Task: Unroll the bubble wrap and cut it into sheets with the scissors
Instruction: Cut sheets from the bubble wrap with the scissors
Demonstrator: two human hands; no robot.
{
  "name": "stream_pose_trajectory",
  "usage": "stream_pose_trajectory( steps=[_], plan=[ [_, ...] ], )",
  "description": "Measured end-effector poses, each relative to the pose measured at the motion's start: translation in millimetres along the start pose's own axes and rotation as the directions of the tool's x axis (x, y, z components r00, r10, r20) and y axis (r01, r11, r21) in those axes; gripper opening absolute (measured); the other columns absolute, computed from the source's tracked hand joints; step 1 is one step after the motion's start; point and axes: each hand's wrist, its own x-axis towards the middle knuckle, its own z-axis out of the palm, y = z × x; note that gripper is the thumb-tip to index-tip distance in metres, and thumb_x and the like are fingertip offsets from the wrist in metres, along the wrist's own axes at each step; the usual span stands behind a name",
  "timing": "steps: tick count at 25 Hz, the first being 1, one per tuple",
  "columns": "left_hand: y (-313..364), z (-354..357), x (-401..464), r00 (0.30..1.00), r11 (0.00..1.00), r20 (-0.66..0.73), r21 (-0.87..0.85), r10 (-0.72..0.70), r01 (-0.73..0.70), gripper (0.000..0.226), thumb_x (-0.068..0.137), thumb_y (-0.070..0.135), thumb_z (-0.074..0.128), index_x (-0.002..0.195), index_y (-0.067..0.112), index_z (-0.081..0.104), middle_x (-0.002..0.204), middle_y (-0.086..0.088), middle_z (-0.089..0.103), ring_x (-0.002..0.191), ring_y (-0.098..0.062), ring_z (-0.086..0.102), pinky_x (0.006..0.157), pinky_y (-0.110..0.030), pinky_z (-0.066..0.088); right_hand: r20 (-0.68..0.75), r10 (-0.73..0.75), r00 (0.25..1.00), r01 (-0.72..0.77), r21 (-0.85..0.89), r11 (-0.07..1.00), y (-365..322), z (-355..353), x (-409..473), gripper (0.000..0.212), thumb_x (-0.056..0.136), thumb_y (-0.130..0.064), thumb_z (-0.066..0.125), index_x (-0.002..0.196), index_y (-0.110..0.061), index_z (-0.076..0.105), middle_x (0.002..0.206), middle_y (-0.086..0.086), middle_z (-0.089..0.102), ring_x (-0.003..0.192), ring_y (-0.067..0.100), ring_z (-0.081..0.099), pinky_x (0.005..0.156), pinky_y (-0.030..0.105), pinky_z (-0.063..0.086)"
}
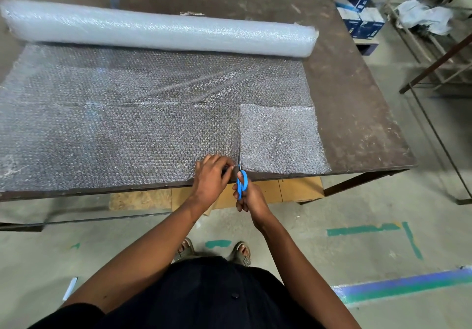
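Both bare forearms are extended forward from the lower part of the view and are drawn close together at the near edge of the counter (357, 114). The left hand (213, 174) is laid knuckles up over that edge, its fingers curled and pressed down on the bubble wrap (143, 134), with the wrist bent slightly downward. The right hand (249, 197) is held just beside it and a little nearer the body, below the counter edge. Its fingers are threaded through and closed round the blue handles of the scissors (241, 180). The two hands are nearly touching.
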Motion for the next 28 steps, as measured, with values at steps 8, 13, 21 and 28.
stream_pose_trajectory(
  steps=[8,13,21,28],
  plan=[
    [1.7,-1.5,-0.4,1.000,0.994,-0.009,-0.109,-0.001,0.000,0.010,0.102,0.024,0.067,0.111,0.022,0.070,0.107,0.006,0.070,0.103,-0.016,0.058,0.091,-0.039,0.046,0.006,-0.078,0.997,0.078,0.021,0.997,6.4,-2.8,0.0,0.041,0.104,-0.048,0.064,0.089,-0.010,0.070,0.069,0.002,0.056,0.051,0.011,0.046,0.047,0.025,0.038],
    [1.5,-2.2,-2.3,0.999,0.983,-0.037,-0.179,-0.037,0.029,0.007,0.104,0.021,0.064,0.110,0.018,0.066,0.107,0.003,0.067,0.103,-0.017,0.057,0.091,-0.037,0.047,0.018,-0.004,1.000,0.005,-0.016,1.000,0.9,-8.1,-3.2,0.049,0.104,-0.055,0.059,0.089,-0.009,0.068,0.068,0.004,0.059,0.048,0.017,0.050,0.045,0.024,0.039],
    [4.5,-2.0,-2.8,0.999,0.986,-0.022,-0.162,-0.032,0.028,0.010,0.101,0.021,0.066,0.110,0.019,0.067,0.109,0.005,0.069,0.106,-0.018,0.058,0.094,-0.038,0.044,0.056,-0.017,0.998,0.017,0.001,1.000,-2.4,-4.1,6.7,0.065,0.091,-0.076,0.050,0.093,-0.013,0.067,0.069,0.000,0.061,0.048,0.020,0.052,0.045,0.025,0.034],
    [-6.5,-0.8,-2.7,0.999,0.978,0.009,-0.205,-0.030,0.032,0.011,0.098,0.015,0.069,0.109,0.016,0.067,0.107,0.002,0.068,0.104,-0.020,0.059,0.090,-0.041,0.051,0.030,-0.060,0.998,0.060,0.011,0.998,-13.5,-0.5,18.8,0.056,0.103,-0.065,0.052,0.095,-0.013,0.070,0.070,0.000,0.062,0.049,0.016,0.052,0.045,0.025,0.034]
  ],
)
